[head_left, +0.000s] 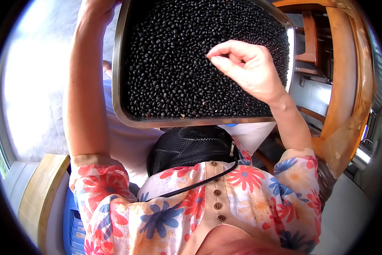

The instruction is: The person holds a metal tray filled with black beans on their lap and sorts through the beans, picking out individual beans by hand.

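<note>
A rectangular metal tray (191, 123) full of small black beans (169, 68) spans the upper middle of the head view, over my lap. At the tray's upper left corner, my left hand (98, 9) is closed at the rim, partly cut off by the frame's top edge. Above the right part of the beans, my right hand (250, 68) is in a pinch, thumb and forefinger tips together. Whatever lies between those fingertips, if anything, is too small to make out. A few lighter bits show among the beans near the tray's lower edge.
A black mesh bag (191, 146) with a thin strap sits on my lap, below the tray. A wooden chair (344, 85) stands close on the right. On the left are a wooden edge (42, 195) and a blue plastic item (74, 227).
</note>
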A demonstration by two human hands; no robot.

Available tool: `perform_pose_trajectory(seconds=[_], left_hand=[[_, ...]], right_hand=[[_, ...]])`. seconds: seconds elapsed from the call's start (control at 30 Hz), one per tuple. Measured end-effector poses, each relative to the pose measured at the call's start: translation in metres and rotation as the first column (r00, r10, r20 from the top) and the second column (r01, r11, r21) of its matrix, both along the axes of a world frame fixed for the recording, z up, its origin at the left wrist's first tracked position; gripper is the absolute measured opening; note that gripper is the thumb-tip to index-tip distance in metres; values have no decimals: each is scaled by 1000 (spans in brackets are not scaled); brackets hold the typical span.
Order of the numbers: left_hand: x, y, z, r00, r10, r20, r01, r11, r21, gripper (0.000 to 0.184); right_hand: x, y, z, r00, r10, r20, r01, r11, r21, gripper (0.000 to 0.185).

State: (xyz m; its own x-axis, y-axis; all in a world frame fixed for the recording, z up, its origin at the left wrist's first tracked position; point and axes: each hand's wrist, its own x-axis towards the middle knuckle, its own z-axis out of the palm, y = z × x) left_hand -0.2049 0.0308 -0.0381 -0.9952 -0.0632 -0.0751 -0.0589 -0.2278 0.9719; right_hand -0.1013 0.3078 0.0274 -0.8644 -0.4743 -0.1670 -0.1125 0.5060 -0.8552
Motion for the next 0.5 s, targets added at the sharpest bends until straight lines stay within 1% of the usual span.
perform_pose_trajectory(seconds=[0.03,0.1,0.2,0.3,0.4,0.5], left_hand=[[0,0,-1,1000,10,8,-10,1000,-9,13],[-1,0,-2,1000,16,11,-16,1000,-16,13],[0,0,-2,1000,12,5,-12,1000,-11,12],[0,1,-1,1000,24,17,-24,1000,-20,11],[1,1,0,999,32,30,-32,999,-29,10],[1,1,-2,999,33,21,-33,999,-11,10]], right_hand=[[-1,-4,1,997,38,-65,-33,997,74,11],[-2,-12,1,976,99,-192,-68,985,159,11],[-5,-18,0,930,187,-318,-107,962,252,10],[-7,-20,5,924,227,-309,-121,938,326,10],[-8,-20,0,893,254,-372,-127,935,332,10],[-8,-19,0,935,210,-285,-116,942,313,9]])
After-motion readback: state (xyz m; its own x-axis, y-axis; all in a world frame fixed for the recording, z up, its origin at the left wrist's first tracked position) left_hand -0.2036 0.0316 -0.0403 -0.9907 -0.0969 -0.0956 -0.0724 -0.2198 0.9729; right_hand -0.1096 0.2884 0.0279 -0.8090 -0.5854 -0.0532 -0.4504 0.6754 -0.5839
